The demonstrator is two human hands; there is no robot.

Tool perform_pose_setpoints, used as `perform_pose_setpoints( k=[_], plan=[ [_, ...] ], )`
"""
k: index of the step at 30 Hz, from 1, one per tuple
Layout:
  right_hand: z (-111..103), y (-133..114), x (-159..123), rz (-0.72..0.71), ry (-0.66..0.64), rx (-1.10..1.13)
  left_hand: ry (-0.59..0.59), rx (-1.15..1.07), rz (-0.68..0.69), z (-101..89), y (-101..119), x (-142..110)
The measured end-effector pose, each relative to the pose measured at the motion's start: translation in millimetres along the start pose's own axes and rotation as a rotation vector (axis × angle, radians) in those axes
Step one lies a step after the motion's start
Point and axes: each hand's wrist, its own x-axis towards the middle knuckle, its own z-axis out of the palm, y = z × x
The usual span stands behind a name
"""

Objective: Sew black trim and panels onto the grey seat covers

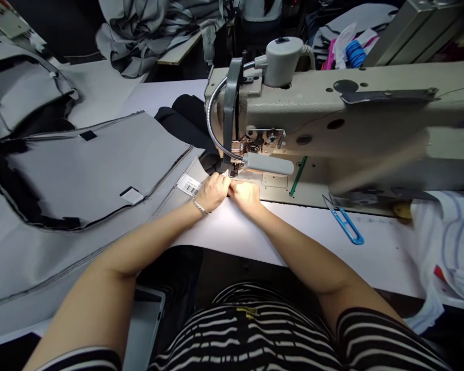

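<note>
Both hands meet just in front of the needle area of a sewing machine [263, 98]. My left hand [213, 191], with a bracelet at its wrist, is closed on the narrow end of a large grey fabric piece [170, 198]. Beside those fingers a white barcode label [188, 184] lies on the fabric. My right hand [245, 196] touches the left one, its fingers pinched at the fabric's edge; what exactly they grip is hidden. A lamp [268, 163] on a bendy metal arm lights the spot. Black fabric [189, 121] lies behind the presser foot.
Blue thread snips [346, 221] lie on the white table to the right, near a green stick [298, 176] on the machine bed. A striped cloth [448, 237] hangs at the right edge. Sewn grey panels [85, 170] spread over the left side, with heaped grey fabric [139, 31] behind.
</note>
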Motion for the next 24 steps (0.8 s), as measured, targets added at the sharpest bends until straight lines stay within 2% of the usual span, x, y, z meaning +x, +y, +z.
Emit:
perform_pose_setpoints(
  k=[3, 5, 7, 14, 20, 24],
  plan=[
    [1.6, -1.5, 1.4, -0.036, 0.016, -0.059, -0.003, 0.018, 0.12, -18.1, -12.1, -4.5],
    [1.6, -2.0, 1.6, -0.04, 0.017, -0.065, 0.005, 0.037, 0.166, -21.5, -17.4, -7.8],
    [1.1, -2.4, 1.4, -0.044, 0.02, -0.057, 0.02, 0.035, 0.149, -14.8, -19.3, -9.9],
    [-1.0, -3.9, 3.3, -0.055, 0.002, -0.029, 0.118, -0.076, 0.028, 34.2, -16.8, -6.1],
    [-1.9, 6.5, 14.6, -0.035, 0.046, 0.035, 0.103, -0.115, -0.077, 41.6, -14.9, 16.6],
    [-1.4, 14.8, 17.2, 0.009, 0.129, 0.086, 0.125, -0.079, -0.097, 43.6, -4.9, 29.3]
  ],
)
